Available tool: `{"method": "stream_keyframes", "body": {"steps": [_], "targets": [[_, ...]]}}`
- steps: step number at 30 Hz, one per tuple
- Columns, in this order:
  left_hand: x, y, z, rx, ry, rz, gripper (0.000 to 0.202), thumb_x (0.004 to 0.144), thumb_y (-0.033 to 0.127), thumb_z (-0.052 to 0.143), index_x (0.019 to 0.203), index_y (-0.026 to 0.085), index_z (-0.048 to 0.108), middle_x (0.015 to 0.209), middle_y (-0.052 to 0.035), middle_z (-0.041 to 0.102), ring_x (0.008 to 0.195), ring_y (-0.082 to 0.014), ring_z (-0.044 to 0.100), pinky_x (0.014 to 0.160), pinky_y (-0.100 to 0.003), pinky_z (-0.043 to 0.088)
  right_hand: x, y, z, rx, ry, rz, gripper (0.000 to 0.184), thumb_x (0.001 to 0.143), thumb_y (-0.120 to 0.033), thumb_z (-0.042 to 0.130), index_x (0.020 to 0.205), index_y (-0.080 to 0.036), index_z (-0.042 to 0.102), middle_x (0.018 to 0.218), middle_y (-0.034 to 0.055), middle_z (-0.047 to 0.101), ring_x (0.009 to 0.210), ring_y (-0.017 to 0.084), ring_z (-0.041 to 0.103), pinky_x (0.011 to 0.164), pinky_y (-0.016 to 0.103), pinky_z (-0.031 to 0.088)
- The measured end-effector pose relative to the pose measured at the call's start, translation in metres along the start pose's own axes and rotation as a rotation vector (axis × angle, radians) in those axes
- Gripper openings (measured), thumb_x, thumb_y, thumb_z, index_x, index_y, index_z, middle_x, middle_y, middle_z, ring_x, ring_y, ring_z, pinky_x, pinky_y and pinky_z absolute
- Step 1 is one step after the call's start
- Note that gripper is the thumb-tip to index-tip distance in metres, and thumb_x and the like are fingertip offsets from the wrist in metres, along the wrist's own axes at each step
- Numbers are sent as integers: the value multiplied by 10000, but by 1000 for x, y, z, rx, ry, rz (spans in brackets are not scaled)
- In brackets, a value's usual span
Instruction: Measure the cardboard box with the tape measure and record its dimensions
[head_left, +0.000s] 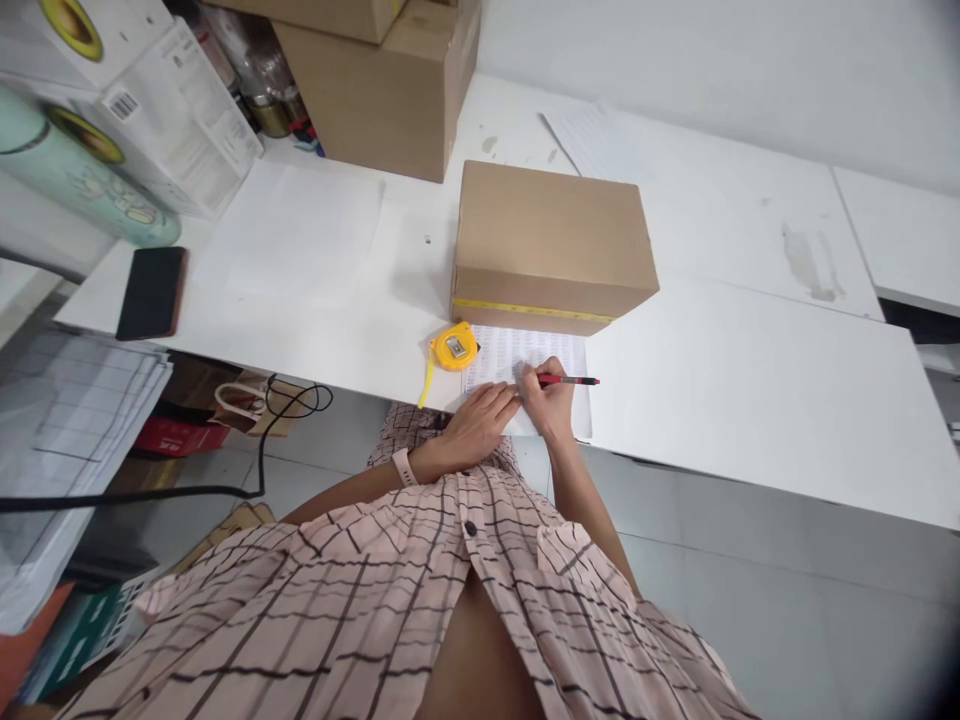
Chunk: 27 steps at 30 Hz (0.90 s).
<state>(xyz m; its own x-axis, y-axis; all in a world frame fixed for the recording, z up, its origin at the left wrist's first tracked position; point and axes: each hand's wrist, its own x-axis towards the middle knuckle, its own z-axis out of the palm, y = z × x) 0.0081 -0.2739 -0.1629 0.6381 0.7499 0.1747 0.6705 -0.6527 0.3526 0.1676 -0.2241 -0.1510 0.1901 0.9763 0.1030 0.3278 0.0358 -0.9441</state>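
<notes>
My right hand is closed round a red and black pen, resting on a printed sheet at the table's front edge. Flat on the sheet's left part lies my left hand, its fingers stretched out and holding nothing. A yellow tape measure sits just beyond it, with a short piece of its tape hanging toward the edge. Behind the sheet stands a closed brown cardboard box with a yellow strip along its near side. The pen's tip is hidden by my fingers.
Larger cardboard boxes stand at the back. On the left are white avocado-print cartons, a mint-green bottle and a dark phone. Loose white papers lie on the white table. A black cable hangs below its left edge.
</notes>
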Motion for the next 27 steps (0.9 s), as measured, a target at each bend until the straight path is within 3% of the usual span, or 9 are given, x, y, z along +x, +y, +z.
{"method": "stream_keyframes", "body": {"steps": [21,27], "targets": [[0,0,0,-51,-20,-26,511,982,246,556,1464,116,448,1510,-193,538,1470,-312,434,1230,-528,337,0,-3,-1,-22,11,17,289,866,-344,619,678,-245,423,605,-63,431,603,127,406,602,278,358],[1,1,-1,-43,-33,-26,539,939,200,604,1446,77,470,1508,-208,535,1461,-321,444,1237,-509,327,0,-3,0,-3,-2,11,280,836,-328,631,672,-245,420,610,-66,427,602,124,408,601,277,353]]}}
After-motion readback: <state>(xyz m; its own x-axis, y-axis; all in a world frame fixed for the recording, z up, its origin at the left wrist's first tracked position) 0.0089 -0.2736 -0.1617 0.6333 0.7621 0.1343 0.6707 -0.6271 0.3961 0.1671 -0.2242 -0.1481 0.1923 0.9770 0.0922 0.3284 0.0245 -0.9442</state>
